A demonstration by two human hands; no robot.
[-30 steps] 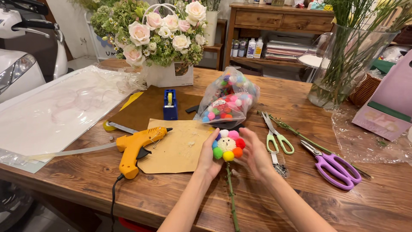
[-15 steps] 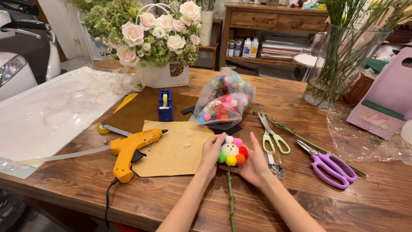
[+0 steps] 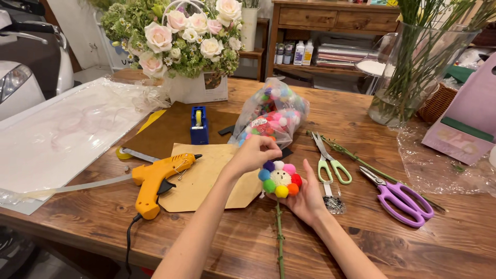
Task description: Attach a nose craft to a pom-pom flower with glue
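My right hand (image 3: 309, 199) cradles a pom-pom flower (image 3: 279, 179), a white fuzzy centre ringed with coloured balls, on a green stem (image 3: 279, 240) that lies along the wooden table (image 3: 361, 243). My left hand (image 3: 254, 153) is lifted just above the flower, fingers curled together at the mouth of a clear plastic bag of coloured pom-poms (image 3: 273, 113). Whether those fingers pinch a ball is hidden.
An orange glue gun (image 3: 155, 181) rests on tan paper (image 3: 206, 178) at the left. A blue tape dispenser (image 3: 199, 124), green scissors (image 3: 330, 163), purple scissors (image 3: 400, 196), a rose arrangement (image 3: 181, 41), a glass vase (image 3: 418, 72) and cellophane sheets (image 3: 57, 134) surround them.
My left hand has left the flower's left side and risen toward the pom-pom bag. The right hand still holds the flower, shifted slightly right and down on the table.
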